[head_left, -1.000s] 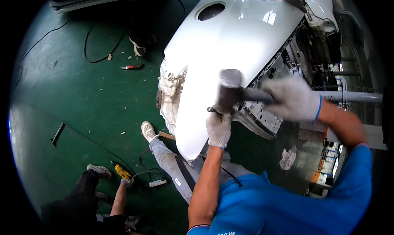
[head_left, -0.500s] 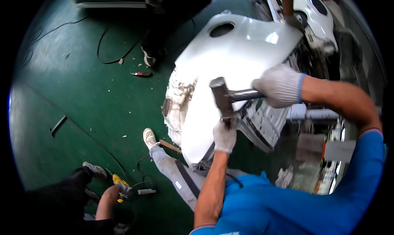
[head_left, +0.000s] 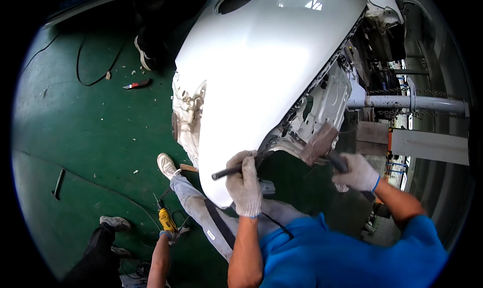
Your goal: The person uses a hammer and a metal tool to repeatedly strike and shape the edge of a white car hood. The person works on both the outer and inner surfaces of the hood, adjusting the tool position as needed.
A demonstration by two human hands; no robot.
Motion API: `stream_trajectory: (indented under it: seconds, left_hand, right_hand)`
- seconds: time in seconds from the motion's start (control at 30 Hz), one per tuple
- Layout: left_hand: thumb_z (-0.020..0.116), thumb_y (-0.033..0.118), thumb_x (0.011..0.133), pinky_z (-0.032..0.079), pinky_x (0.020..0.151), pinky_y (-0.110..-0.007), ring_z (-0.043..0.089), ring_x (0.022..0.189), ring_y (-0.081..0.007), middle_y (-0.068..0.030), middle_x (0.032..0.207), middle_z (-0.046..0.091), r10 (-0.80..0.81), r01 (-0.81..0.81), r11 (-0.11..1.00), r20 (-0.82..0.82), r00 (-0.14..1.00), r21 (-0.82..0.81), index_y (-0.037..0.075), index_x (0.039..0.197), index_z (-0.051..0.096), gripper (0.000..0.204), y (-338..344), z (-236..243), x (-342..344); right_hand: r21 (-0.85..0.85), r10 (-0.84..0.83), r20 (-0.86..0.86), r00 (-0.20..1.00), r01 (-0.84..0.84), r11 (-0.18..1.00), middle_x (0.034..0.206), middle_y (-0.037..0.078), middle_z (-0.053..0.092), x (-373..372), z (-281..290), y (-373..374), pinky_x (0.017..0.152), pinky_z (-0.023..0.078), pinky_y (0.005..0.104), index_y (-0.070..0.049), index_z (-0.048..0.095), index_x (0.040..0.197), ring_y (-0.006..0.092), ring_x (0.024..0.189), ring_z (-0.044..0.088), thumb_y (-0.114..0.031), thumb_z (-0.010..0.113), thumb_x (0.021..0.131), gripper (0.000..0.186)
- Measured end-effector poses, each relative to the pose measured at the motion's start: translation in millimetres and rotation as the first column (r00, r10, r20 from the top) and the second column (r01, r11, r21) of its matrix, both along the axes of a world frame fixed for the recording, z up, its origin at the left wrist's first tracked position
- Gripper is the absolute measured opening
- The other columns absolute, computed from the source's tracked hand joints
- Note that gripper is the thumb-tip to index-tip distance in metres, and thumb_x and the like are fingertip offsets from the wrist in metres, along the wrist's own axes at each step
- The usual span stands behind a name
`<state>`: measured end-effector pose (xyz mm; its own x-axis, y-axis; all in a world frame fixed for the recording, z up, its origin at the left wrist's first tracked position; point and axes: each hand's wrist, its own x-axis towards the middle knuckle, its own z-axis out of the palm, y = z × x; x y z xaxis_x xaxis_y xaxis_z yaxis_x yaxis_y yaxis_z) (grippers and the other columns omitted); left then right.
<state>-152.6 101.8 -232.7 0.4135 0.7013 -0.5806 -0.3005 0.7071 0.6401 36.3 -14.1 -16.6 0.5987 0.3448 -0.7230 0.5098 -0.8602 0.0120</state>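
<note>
My left hand (head_left: 245,187), in a pale knit glove, is closed around a dark metal bar (head_left: 220,174) at the lower edge of a large white car body panel (head_left: 251,87). One end of the bar sticks out left over the white surface; the other points right towards the panel's dark inner edge. To the right, my gloved right hand (head_left: 359,173) grips a hammer by its dark handle. The hammer's blocky head (head_left: 320,144) is smeared by motion, beside the bare metal inner structure (head_left: 327,99), apart from the bar.
At the lower left, a co-worker's hand holds a yellow power drill (head_left: 166,220). On the green floor (head_left: 100,137) lie a knife (head_left: 137,84), a dark hand tool (head_left: 58,184) and cables. A white post with chains (head_left: 422,104) stands right. Another person's shoe (head_left: 143,54) is beyond the panel.
The hammer has swung down and right, away from my left hand. My left hand has shifted left and down, and the bar in it now lies slanted. The panel fills more of the view.
</note>
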Motion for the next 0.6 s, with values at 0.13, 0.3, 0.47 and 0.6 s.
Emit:
stream_trajectory:
  seconds: [0.13,0.3,0.47,0.6]
  left_hand:
    - [0.058,0.006,0.102,0.054,0.101,-0.038,0.067,0.109,-0.025,-0.0208,0.114,0.068,0.088,-0.087,0.996,0.038,0.995,-0.029,-0.005,0.119,0.057,0.021,-5.1,-0.2,6.4]
    - [0.057,0.003,0.102,0.054,0.105,-0.048,0.066,0.115,-0.0328,-0.0235,0.117,0.065,0.136,-0.139,0.99,0.07,0.988,0.033,-0.004,0.12,0.054,0.02,-8.5,-6.4,12.1]
    - [0.059,0.005,0.101,0.051,0.107,-0.053,0.065,0.117,-0.0371,-0.0258,0.116,0.065,0.158,-0.163,0.985,0.078,0.984,0.05,-0.004,0.119,0.055,0.021,-3.2,-1.1,23.3]
    - [0.059,0.005,0.101,0.05,0.107,-0.053,0.065,0.117,-0.0374,-0.0256,0.117,0.066,0.146,-0.15,0.987,0.078,0.986,0.052,-0.004,0.119,0.055,0.021,-0.2,-0.3,27.0]
  right_hand:
    - [-0.24,-0.157,-0.049,0.986,0.141,0.96,0.073,0.015,0.065,0.8,-41.3,-67.4,0.067,0.054,0.0394,-0.003,0.063,0.09,0.0256,0.068,0.068,-0.027,0.082,0.075,0.035]
    - [-0.331,-0.161,-0.09,0.983,0.123,0.936,0.08,0.02,0.069,4.6,-87.1,-172.4,0.073,0.055,0.0457,-0.003,0.065,0.094,0.0353,0.078,0.071,-0.037,0.08,0.075,0.042]
    - [-0.531,-0.051,-0.15,0.987,-0.037,0.847,0.094,0.024,0.07,1.9,-99.1,-177.3,0.082,0.053,0.05,-0.004,0.066,0.102,0.0428,0.094,0.068,-0.04,0.075,0.078,0.044]
    - [-0.57,-0.033,-0.169,0.985,-0.07,0.819,0.098,0.026,0.07,-3.6,-100.2,-168.6,0.084,0.053,0.0512,-0.005,0.066,0.103,0.044,0.096,0.068,-0.039,0.072,0.079,0.042]
